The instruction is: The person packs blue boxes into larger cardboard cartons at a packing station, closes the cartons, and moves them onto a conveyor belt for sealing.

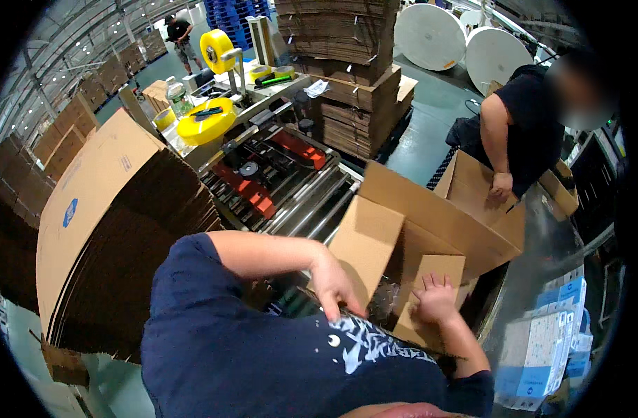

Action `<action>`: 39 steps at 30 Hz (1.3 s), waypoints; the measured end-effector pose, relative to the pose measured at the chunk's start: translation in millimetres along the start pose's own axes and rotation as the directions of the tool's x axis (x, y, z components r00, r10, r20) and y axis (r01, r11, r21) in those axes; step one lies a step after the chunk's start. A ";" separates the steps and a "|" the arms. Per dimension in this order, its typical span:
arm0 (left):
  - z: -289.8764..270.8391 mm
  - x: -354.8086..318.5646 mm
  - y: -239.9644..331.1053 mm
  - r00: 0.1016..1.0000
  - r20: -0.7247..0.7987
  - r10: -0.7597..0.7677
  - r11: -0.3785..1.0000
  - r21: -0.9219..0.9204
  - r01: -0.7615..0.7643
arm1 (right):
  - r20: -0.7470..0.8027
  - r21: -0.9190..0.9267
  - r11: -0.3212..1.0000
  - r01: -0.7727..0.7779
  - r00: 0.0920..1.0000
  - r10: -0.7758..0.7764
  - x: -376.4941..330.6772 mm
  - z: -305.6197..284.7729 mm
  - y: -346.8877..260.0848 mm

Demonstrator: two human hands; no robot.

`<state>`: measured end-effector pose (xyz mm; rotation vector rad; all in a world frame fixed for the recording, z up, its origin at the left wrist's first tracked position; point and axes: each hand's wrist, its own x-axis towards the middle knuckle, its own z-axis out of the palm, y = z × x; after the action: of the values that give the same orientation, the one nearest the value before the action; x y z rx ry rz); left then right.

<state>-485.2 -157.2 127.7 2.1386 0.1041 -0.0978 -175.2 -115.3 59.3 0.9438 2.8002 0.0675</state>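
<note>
steadying an open carton (434,216) at four o'clock, the right hand (436,301) spreads its fingers on a short flap (411,320); the left hand (335,285) curls at the nine-o'clock flap (366,240), pinch unclear. even pressure should keep corners square.

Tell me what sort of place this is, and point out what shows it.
Probably a packing area in a warehouse or factory. The signs are the tall stack of flat brown cardboard, the silver metal roller conveyor and the thick, upright yellow roll of tape.
</note>
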 end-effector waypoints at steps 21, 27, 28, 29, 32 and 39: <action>112.2 23.0 -166.3 0.201 -0.389 -0.899 0.404 -0.914 0.040 | 0.050 0.805 0.356 -0.475 0.651 0.757 -129.8 65.8 93.4; 181.6 -48.9 -248.1 -0.014 -0.371 -0.928 0.371 -0.926 -0.071 | 0.471 0.856 -0.516 -0.024 0.444 0.762 -137.9 100.5 66.2; 151.3 -81.3 -213.2 -0.123 -0.598 -0.792 0.610 -0.762 -0.219 | 0.511 0.808 -0.589 -0.009 0.508 0.693 -124.7 105.2 50.4; 98.4 -99.3 -148.3 -0.233 -0.654 -0.720 0.693 -0.694 -0.192 | 0.541 0.753 -0.658 0.004 0.565 0.623 -110.9 107.0 33.9; -0.2 -124.3 -30.0 -0.124 -0.783 -0.610 0.790 -0.590 -0.164 | 0.270 0.797 -0.578 0.176 0.752 0.601 -69.1 76.0 -10.5; -20.5 36.0 -8.0 0.973 -0.179 -0.148 0.954 -0.287 0.092 | -0.186 0.965 0.263 0.024 0.767 0.614 -56.1 -40.4 25.2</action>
<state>-449.7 -134.3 128.1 1.8557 0.3467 0.0578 -124.0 -128.4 110.5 1.9952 2.8746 -1.7704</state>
